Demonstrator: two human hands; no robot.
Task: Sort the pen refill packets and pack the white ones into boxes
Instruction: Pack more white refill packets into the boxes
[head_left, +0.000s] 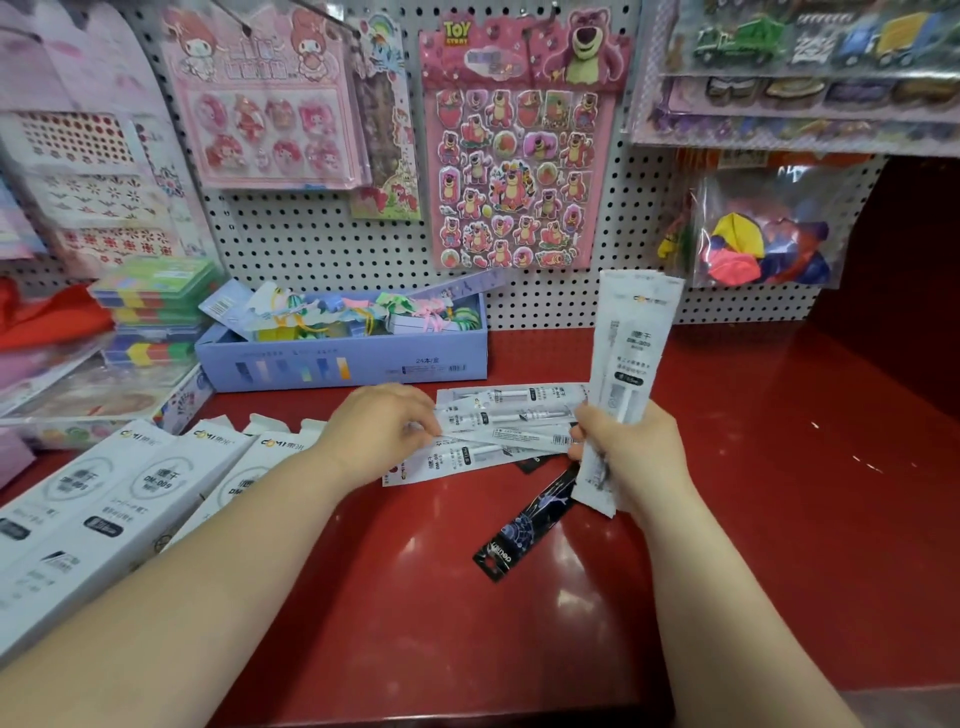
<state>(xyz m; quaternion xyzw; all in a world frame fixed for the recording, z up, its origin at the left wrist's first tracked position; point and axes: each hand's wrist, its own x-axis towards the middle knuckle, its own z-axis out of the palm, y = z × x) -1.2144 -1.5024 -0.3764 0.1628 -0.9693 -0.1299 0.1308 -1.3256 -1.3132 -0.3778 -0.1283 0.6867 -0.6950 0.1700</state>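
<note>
Several white refill packets (511, 415) lie fanned on the red shelf (753, 493); left hand (382, 428) pinches the end of one; right hand (626, 452) grips an upright stack of white packets (631, 343); black packet (527, 517) lies just below it; white boxes (119, 499) lie at far left

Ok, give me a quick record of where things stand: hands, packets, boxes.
left hand: pinches the edge of the loose white packets
right hand: grips the held white packets upright
loose white packets: fanned on the red shelf between the hands
black packet: lying on the shelf, nearer than the fan
white boxes: lying at the left, far flaps open
</note>
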